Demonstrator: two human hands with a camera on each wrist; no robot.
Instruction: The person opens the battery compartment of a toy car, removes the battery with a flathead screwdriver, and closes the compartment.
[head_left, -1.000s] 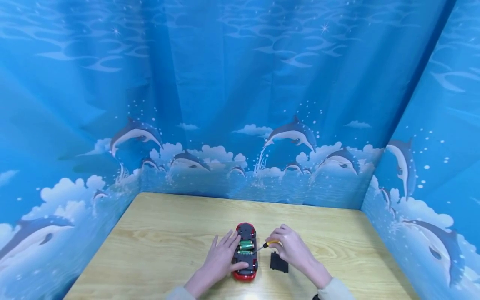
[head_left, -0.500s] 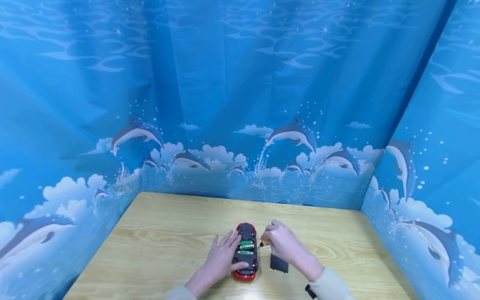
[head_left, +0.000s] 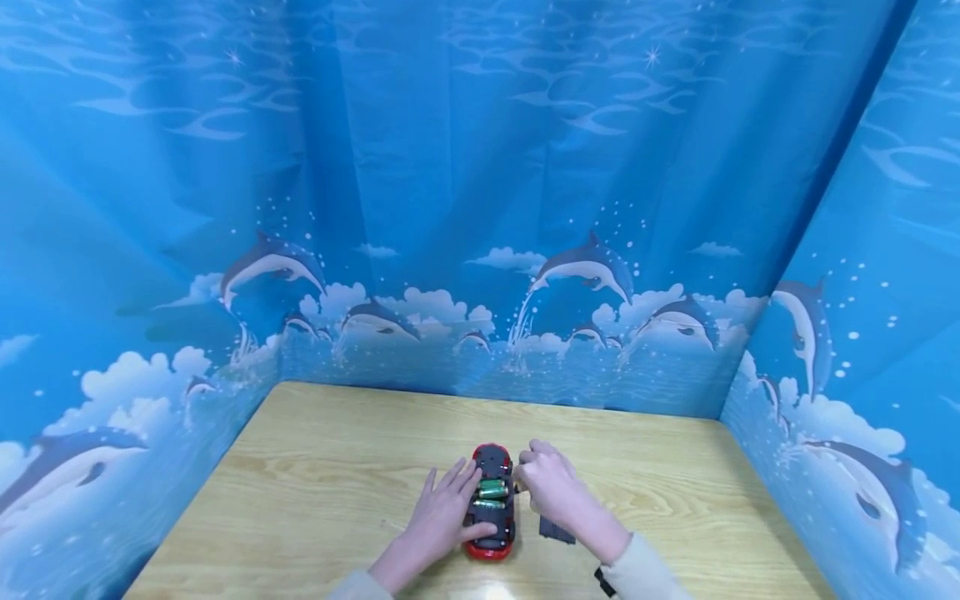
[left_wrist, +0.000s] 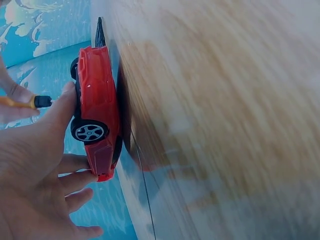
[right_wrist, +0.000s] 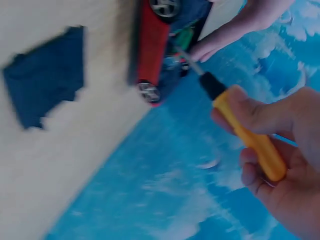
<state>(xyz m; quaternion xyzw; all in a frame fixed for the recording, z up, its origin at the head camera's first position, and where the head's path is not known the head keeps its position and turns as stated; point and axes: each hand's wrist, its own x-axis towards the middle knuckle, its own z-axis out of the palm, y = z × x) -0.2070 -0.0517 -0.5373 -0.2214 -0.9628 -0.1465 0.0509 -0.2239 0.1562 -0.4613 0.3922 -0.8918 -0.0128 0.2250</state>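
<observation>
A red toy car (head_left: 491, 460) lies upside down on the table, its black underside up and green batteries (head_left: 491, 490) showing in its middle compartment. My left hand (head_left: 442, 512) rests against its left side, thumb and fingers mostly straight on the body (left_wrist: 97, 90). My right hand (head_left: 558, 492) curls around the yellow handle of a screwdriver (right_wrist: 250, 137). The shaft slants into the compartment beside a green battery, as the right wrist view shows; what its tip touches is too blurred to tell. A black battery cover (right_wrist: 47, 75) lies apart from the car, partly below my right hand in the head view.
The light wooden table (head_left: 337, 450) stretches out on both sides of the car. Blue curtains (head_left: 480, 208) printed with dolphins close off the back and sides. A black band (head_left: 604, 582) sits at the right sleeve.
My right hand has moved left and closer to the car with the screwdriver, hiding more of the tool and part of the black cover. The left hand and car stay in place.
</observation>
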